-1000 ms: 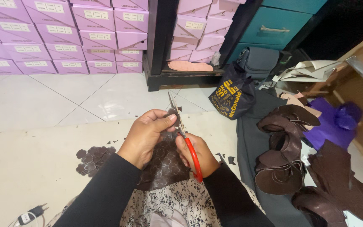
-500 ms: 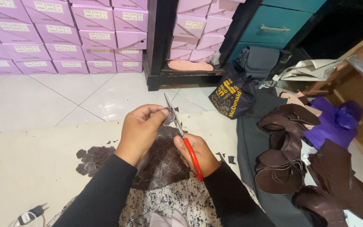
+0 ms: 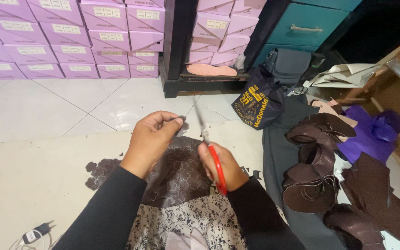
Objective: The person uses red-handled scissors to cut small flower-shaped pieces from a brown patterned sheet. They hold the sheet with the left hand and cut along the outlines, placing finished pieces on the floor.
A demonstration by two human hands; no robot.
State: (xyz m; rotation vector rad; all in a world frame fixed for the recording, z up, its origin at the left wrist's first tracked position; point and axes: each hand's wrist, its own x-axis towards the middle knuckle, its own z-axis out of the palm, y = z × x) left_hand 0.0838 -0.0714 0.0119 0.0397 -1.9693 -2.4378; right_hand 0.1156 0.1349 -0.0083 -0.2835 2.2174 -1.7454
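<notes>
My left hand [image 3: 153, 138] pinches the top edge of a dark brown patterned leather sheet [image 3: 179, 173] that lies over my lap. My right hand [image 3: 222, 167] grips red-handled scissors [image 3: 209, 150]; their steel blades point up and away, beside the left fingers at the sheet's upper edge. Both arms wear black sleeves. A floral cloth [image 3: 181, 222] covers my lap under the sheet.
A patterned offcut [image 3: 99, 171] lies on the cream floor to the left. Cut brown leather pieces [image 3: 313, 173] are piled at right on grey cloth, near purple material [image 3: 371, 136]. A dark printed bag [image 3: 255, 104], purple boxes [image 3: 61, 37] and a black shelf stand ahead. A plug and cable [image 3: 35, 231] lie lower left.
Both hands have shifted a little upward and apart on the sheet. The scissor blades are more upright and their tips have moved further along the sheet's top edge.
</notes>
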